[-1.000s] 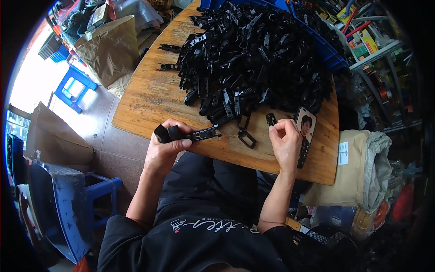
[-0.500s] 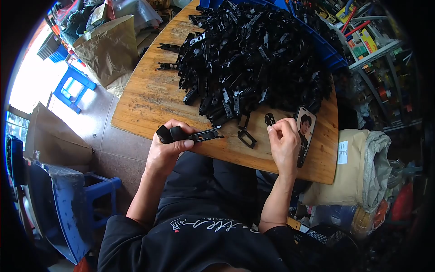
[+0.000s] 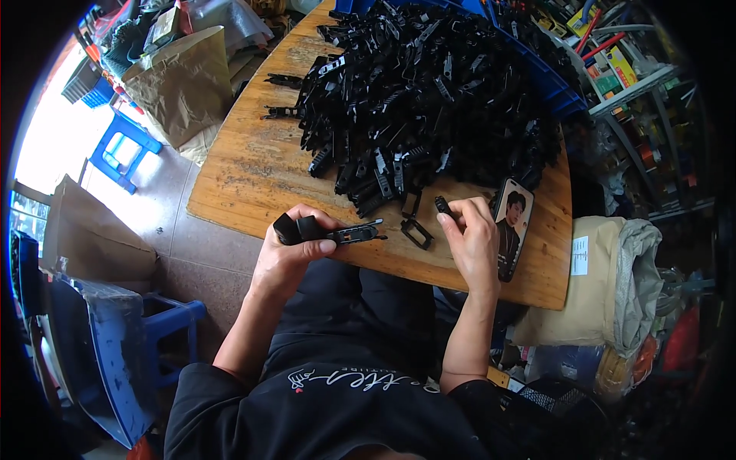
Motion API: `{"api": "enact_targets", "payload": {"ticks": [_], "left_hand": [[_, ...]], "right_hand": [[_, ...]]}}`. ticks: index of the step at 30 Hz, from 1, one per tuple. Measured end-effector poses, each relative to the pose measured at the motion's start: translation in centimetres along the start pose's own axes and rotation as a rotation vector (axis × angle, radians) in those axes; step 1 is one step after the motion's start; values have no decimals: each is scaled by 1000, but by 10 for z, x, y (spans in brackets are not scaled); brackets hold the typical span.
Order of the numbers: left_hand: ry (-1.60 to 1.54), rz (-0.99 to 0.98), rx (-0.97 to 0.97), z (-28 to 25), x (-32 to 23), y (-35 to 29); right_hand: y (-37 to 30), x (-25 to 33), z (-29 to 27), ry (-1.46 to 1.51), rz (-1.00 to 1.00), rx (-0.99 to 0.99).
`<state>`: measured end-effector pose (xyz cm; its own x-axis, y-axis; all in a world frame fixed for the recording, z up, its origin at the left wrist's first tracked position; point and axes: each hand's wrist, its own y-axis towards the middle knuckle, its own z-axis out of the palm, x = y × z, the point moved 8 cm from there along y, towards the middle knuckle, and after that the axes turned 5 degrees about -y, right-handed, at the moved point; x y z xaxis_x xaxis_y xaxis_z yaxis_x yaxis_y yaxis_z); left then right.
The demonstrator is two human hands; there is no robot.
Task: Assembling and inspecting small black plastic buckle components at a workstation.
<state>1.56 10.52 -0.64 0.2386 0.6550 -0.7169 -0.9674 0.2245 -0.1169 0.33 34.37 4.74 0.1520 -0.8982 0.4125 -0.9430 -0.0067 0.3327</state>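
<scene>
Gripping a long black part (image 3: 356,233), the left hand (image 3: 293,249) has its fingers curled shut around one end, thumb pressed along it, right over the tabletop's near edge, and the far end points rightward! Across from it, the right hand (image 3: 471,234) pinches a small black piece (image 3: 442,205) between thumb and forefinger, tips closed, above the tabletop (image 3: 253,165) towards its near right corner. Between the hands, near that front edge, lies an open black frame (image 3: 416,233). Just beside the right hand, a phone (image 3: 509,241) lies close to the right edge. And behind it all, a huge heap of black parts (image 3: 429,100) spreads towards the far edge, a blue crate (image 3: 546,83) at its right!
</scene>
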Motion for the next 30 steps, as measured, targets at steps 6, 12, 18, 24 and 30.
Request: {"api": "enact_targets", "payload": {"ticks": [6, 12, 18, 24, 30], "left_hand": [[-27, -19, 17, -1, 0, 1], [9, -19, -9, -1, 2, 1], [-4, -10, 22, 3, 1, 1], [22, -6, -9, -4, 2, 0], [1, -2, -10, -1, 2, -1]], "right_hand": [[5, 0, 0, 117, 21, 52], [6, 4, -5, 117, 12, -14], [5, 13, 2, -90, 66, -30], [2, 2, 3, -53, 74, -16], [1, -1, -3, -59, 35, -120]]}}
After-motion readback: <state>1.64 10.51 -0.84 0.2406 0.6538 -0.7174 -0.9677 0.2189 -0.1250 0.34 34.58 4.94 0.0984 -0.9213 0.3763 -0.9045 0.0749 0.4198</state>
